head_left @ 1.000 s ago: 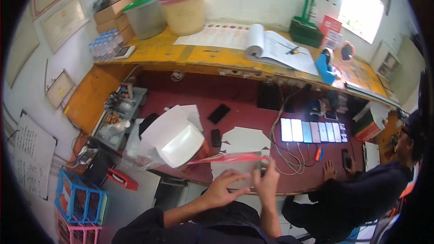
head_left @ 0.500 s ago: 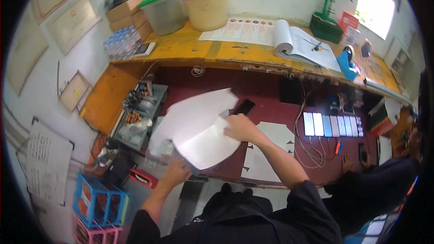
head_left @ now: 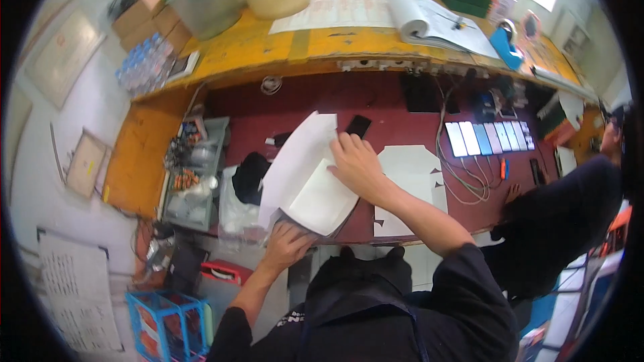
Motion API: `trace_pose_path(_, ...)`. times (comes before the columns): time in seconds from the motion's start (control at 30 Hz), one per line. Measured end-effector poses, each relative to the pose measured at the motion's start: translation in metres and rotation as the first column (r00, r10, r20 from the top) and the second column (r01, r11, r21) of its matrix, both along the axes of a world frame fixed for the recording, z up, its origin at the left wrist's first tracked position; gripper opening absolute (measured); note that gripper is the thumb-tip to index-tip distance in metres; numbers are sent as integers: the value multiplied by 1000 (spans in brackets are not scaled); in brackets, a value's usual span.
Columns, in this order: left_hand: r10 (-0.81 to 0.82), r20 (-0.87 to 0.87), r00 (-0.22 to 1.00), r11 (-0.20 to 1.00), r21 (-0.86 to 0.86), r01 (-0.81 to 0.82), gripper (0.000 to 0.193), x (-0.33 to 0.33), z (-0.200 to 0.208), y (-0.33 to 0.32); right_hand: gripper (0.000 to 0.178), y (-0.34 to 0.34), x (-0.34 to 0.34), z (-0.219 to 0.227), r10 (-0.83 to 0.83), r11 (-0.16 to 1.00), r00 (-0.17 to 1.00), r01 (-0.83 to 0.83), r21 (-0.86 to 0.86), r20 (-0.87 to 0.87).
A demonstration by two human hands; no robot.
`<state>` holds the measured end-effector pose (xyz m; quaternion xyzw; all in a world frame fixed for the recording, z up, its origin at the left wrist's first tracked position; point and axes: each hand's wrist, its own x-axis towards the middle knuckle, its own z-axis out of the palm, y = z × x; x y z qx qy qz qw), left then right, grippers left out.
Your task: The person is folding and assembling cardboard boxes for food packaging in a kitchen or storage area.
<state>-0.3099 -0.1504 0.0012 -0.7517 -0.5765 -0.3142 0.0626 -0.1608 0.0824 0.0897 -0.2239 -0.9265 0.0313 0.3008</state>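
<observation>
A white cardboard box point(head_left: 322, 198), partly folded up, sits tilted at the near edge of the dark red desk. Its large flap stands raised on the left side. My left hand point(head_left: 288, 245) grips the box's near left corner with curled fingers. Across the far right wall bends my right hand point(head_left: 359, 166), its fingers reaching over the rim to the inside. The thumb of that hand is hidden. To the right of the box lies a flat white cardboard sheet point(head_left: 410, 181) with small dark notches. Just behind the box rests a black phone point(head_left: 358, 126).
Clear plastic bags point(head_left: 238, 211) and a black cloth-like bundle point(head_left: 249, 177) lie left of the box. A grey tray point(head_left: 216, 154) holds small parts. Rightward are cables point(head_left: 463, 184), a row of lit phones point(head_left: 463, 139) and another person's dark sleeve point(head_left: 563, 221). A yellow shelf point(head_left: 255, 50) runs behind.
The box's flap has swung up and left, opening the inside to view. My left hand has moved right onto the near corner. The whole view has shifted somewhat.
</observation>
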Motion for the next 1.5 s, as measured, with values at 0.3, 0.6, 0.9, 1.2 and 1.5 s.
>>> trace_pose_path(0.3, 3, 38, 999, 992, 122, -8, 23, 5, -11, -6, 25, -103, 59, -49, 353, 898, 917, -388, -206, -187)
trace_pose_path(0.6, 326, 323, 889, 747, 488, -451, 32, 37, -28, -7, 19, -109, 49, -10, 336, 898, 942, -311, -310, 27)
trace_pose_path(0.9, 357, 849, 389, 685, 45, -727, 18, 44, -37, 12, 19, -131, -23, -46, 125, 890, 987, -155, -428, -98)
trace_pose_path(1.2, 293, 851, 435, 776, 54, -628, 28, 54, -34, 8, 11, -140, -32, -47, 199, 947, 915, -87, -311, 350)
trace_pose_path(1.5, 304, 909, 284, 769, -59, -637, 24, 17, -45, 13, 30, -33, -34, -23, -258, 964, 947, 266, 17, -192)
